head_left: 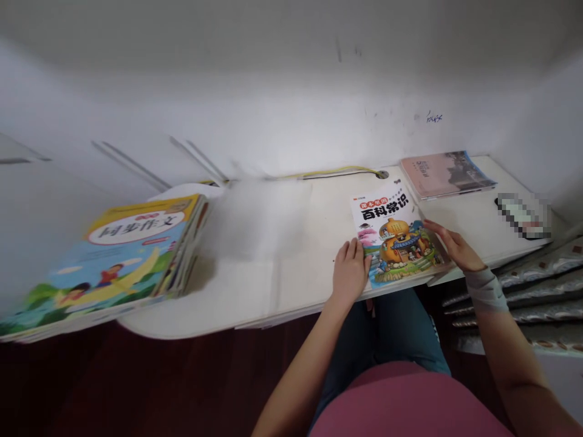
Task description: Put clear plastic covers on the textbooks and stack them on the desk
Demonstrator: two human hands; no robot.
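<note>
Presently a glossy rectangular picture book point(395, 238) lies flat at the front edge of the white tabletop point(282, 243), between both hands. Left hand point(350, 271) rests flat, fingers straight and together, touching its left edge. Right hand point(454, 247) meets its right edge, grip not discernible; a paperback stack point(122, 261) occupies the left end.

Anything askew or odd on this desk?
The book stack at the left juts past the desk's end, so it looks precarious. Pen scribbles mark the wall. Nothing else stands out.
</note>
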